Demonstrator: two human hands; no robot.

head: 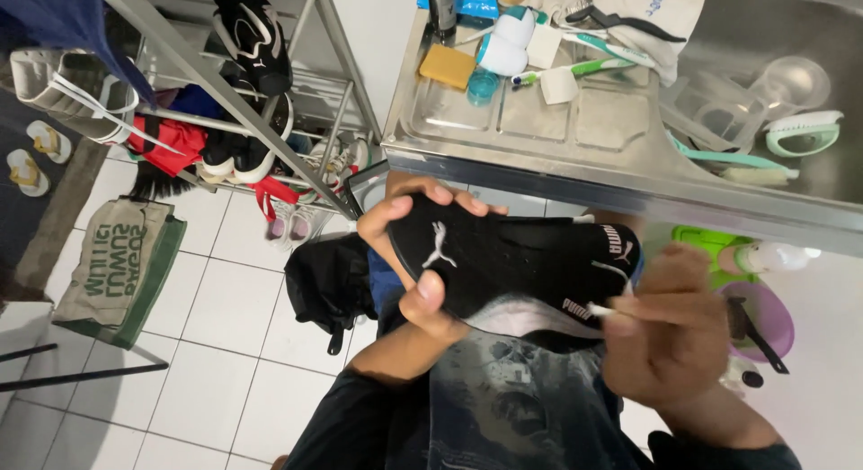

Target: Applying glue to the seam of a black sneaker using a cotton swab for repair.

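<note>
My left hand (pixel 406 254) grips the toe end of a black sneaker (pixel 512 259) with white logos, held sideways in front of my chest. My right hand (pixel 670 322) pinches a thin white cotton swab (pixel 600 310) whose tip touches the shoe's white lining near the heel. The shoe hangs just below the steel counter's front edge (pixel 539 169), above my dark printed shirt.
The steel sink counter holds a yellow sponge (pixel 447 66), toothbrushes (pixel 575 70), a brush (pixel 803 133) and clear cups (pixel 791 84). A metal rack with shoes (pixel 252 39) stands at left, a bag (pixel 121 259) on white tiles, a purple bowl (pixel 760 317) at right.
</note>
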